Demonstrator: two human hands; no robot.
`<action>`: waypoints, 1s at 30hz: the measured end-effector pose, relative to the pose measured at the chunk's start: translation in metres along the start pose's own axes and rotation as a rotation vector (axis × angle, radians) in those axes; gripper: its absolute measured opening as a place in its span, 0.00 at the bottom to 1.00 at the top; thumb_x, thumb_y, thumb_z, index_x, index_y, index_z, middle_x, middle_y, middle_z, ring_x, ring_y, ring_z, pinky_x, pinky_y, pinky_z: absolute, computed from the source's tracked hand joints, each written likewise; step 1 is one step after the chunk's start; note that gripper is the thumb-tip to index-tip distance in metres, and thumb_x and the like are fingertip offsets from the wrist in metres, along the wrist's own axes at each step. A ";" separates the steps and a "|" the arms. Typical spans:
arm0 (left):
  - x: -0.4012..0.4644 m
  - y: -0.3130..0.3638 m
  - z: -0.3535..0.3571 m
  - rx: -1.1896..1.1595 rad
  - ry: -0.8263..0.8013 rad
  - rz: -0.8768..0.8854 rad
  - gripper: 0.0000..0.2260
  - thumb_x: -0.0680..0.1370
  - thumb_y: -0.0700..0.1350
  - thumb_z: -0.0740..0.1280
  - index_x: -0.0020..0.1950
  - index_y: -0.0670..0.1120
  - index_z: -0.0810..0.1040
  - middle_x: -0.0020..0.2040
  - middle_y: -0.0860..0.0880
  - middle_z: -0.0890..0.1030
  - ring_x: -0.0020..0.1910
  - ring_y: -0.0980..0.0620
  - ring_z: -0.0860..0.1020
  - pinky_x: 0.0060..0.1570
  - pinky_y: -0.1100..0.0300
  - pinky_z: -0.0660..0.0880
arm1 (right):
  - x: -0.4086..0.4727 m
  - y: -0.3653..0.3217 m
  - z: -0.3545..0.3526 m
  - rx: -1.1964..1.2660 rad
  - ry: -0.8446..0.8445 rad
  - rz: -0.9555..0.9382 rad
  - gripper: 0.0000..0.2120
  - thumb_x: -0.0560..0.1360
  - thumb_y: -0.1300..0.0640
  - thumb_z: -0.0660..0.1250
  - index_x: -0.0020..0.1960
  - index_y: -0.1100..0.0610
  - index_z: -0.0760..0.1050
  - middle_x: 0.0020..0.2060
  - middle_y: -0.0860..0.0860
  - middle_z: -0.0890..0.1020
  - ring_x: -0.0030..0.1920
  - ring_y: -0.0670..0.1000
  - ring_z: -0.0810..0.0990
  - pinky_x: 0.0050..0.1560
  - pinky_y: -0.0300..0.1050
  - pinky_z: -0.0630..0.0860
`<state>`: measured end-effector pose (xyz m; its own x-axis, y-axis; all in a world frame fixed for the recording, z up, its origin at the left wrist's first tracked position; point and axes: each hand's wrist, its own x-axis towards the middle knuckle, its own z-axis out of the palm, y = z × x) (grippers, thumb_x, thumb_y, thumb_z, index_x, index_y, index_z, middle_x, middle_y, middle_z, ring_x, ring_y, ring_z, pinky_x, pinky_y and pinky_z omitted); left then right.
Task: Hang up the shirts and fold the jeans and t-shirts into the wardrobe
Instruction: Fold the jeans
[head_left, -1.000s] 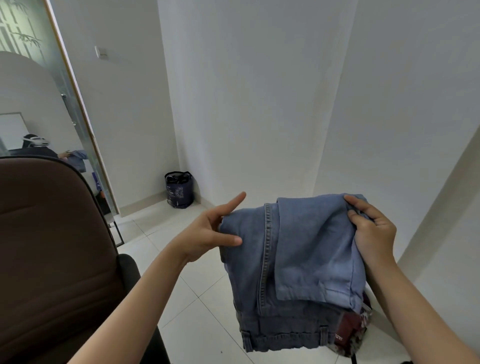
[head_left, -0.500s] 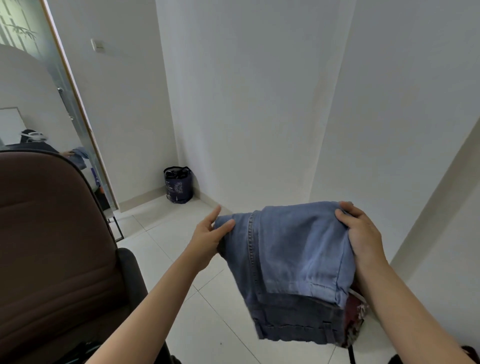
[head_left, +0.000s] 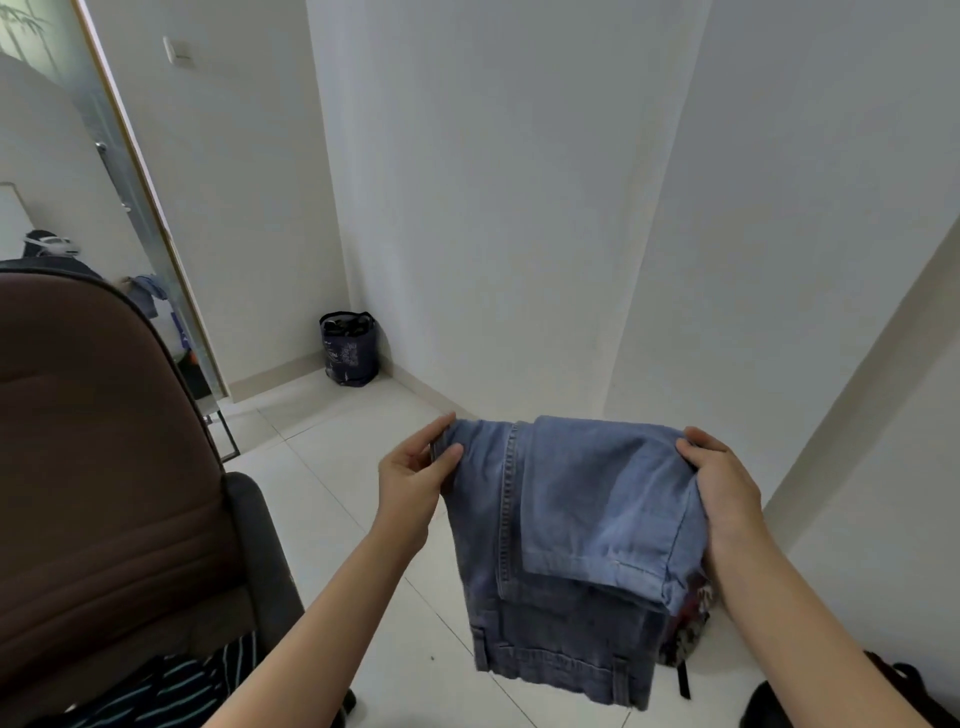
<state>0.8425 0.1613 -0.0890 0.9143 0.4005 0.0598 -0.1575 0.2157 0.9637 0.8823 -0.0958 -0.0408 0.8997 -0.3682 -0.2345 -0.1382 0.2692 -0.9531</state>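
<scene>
A pair of light blue jeans (head_left: 566, 530) hangs folded in the air in front of me, waistband at the bottom. My left hand (head_left: 415, 478) pinches the top left corner of the fold between thumb and fingers. My right hand (head_left: 722, 488) grips the top right corner, fingers curled over the denim. A dark striped garment (head_left: 171, 686) lies on the seat of the brown chair at the lower left. No wardrobe is in sight.
A brown padded chair (head_left: 93, 467) fills the left side. A dark bag (head_left: 349, 347) stands in the far corner by the white walls. A glass door (head_left: 104, 171) is at upper left. A black bag (head_left: 904, 691) and a patterned item (head_left: 688, 623) sit at lower right on the tiled floor.
My left hand went from an outstretched finger to a pinch on the jeans' left corner. Both hands and the jeans dropped lower in view as the camera tilted.
</scene>
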 end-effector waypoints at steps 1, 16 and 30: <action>-0.001 0.002 0.001 0.015 -0.002 0.056 0.16 0.74 0.31 0.68 0.54 0.50 0.81 0.53 0.48 0.84 0.55 0.50 0.80 0.58 0.55 0.77 | 0.000 0.001 0.000 -0.006 -0.005 0.003 0.07 0.75 0.64 0.66 0.46 0.52 0.78 0.52 0.52 0.80 0.54 0.51 0.77 0.58 0.44 0.74; 0.004 0.013 -0.031 0.145 -0.330 -0.107 0.16 0.70 0.35 0.72 0.56 0.46 0.81 0.56 0.47 0.81 0.56 0.47 0.79 0.51 0.57 0.77 | -0.009 0.002 0.012 0.018 -0.214 -0.063 0.09 0.75 0.63 0.67 0.55 0.55 0.78 0.50 0.50 0.80 0.47 0.47 0.78 0.44 0.37 0.75; -0.020 0.000 -0.037 -0.315 -0.020 -0.461 0.16 0.73 0.26 0.61 0.52 0.43 0.77 0.50 0.44 0.79 0.48 0.46 0.77 0.49 0.55 0.75 | 0.009 0.050 -0.024 -0.189 -0.694 -0.180 0.34 0.47 0.44 0.85 0.49 0.48 0.77 0.47 0.59 0.81 0.45 0.57 0.81 0.43 0.49 0.80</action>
<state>0.8105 0.1864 -0.0997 0.9214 0.1854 -0.3416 0.1592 0.6218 0.7668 0.8740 -0.1067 -0.0957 0.9614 0.2714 0.0441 0.0240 0.0771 -0.9967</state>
